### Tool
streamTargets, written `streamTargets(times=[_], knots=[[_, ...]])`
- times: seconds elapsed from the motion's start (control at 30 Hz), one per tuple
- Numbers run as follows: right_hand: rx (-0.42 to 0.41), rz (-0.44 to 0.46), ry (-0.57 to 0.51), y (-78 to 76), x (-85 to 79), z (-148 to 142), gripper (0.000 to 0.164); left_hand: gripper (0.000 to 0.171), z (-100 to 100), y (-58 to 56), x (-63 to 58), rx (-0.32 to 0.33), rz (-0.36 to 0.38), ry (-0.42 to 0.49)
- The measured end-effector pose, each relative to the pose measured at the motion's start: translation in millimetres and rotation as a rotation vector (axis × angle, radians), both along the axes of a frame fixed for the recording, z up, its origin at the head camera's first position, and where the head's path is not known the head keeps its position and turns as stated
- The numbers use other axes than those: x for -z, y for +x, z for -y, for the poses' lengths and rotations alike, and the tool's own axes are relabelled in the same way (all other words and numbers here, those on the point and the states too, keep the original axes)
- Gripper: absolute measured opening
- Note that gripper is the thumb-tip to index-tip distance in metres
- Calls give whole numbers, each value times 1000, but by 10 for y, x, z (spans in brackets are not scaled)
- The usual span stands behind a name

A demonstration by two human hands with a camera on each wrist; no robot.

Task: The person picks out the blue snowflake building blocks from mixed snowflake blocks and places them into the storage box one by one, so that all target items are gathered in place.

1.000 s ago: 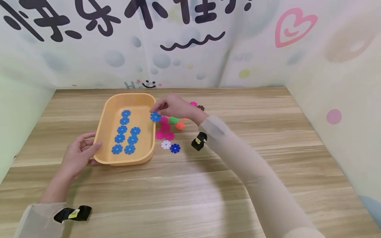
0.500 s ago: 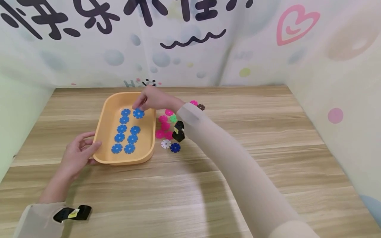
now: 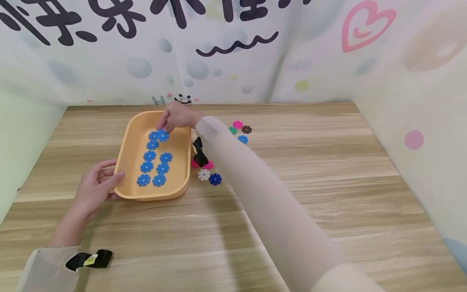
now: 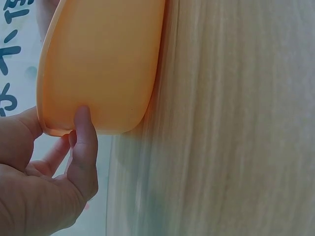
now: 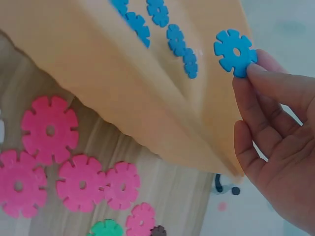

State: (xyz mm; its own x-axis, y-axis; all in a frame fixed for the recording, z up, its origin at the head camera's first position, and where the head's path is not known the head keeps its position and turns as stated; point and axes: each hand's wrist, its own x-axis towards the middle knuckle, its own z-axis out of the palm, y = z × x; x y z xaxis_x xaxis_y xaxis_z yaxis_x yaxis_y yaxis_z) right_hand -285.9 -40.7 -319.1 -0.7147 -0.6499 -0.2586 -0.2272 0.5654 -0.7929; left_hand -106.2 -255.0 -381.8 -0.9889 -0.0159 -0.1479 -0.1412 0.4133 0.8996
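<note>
An orange-yellow plastic tray (image 3: 177,178) stands on the wooden table at the left. My left hand (image 3: 95,184) grips its near left corner, thumb over the rim and fingers beneath; the left wrist view shows the fingers bent at the tray's outer wall. Over the tray's far end, my right hand (image 3: 177,115) pinches a light blue notched disc, a snowflake building piece (image 5: 235,52), between thumb and fingers. In the tray lie several more blue snowflake pieces (image 3: 146,166) in two rough columns. The held disc overlaps the top of the left column in the head view.
Right of the tray lie pink snowflake pieces (image 5: 50,130), a white one (image 3: 204,174) and a dark blue one (image 3: 215,179), partly hidden under the right arm. Farther back are a brown one (image 3: 246,129) and a blue one (image 3: 243,139). A printed cloth wall (image 3: 226,81) borders the table.
My right hand has carried the blue snowflake piece leftward from the tray's right rim to above its far end. The left hand has stayed on the tray's corner.
</note>
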Motion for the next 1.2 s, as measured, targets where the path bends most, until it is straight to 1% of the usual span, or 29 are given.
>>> streamTargets(times=[0.1,0.23,0.4,0.5,0.57,0.7,0.9,0.97,1.07,1.2], knots=[[32,34,32,-20,22,47,16,58,5,-4,-4,-2,4,-10],[54,52,92,-50,45,107,17,58,15,-12,-6,-1,4,-10],[30,67,137,-108,78,163,18,58,22,-26,-8,-1,0,8],[31,91,158,-139,87,187,16,58,20,-29,-10,0,-2,5],[26,93,180,-152,90,205,16,58,17,-31,-13,0,-4,5],[22,79,209,-149,114,242,16,58,12,-35,-19,6,-13,7],[99,88,250,-155,227,308,9,57,19,-38,-11,10,-12,27],[107,94,267,-167,269,322,8,56,25,-35,-4,13,-12,34],[97,104,279,-171,298,330,8,55,32,-32,4,16,-15,42],[82,106,277,-147,285,330,9,55,37,-29,2,15,-13,42]])
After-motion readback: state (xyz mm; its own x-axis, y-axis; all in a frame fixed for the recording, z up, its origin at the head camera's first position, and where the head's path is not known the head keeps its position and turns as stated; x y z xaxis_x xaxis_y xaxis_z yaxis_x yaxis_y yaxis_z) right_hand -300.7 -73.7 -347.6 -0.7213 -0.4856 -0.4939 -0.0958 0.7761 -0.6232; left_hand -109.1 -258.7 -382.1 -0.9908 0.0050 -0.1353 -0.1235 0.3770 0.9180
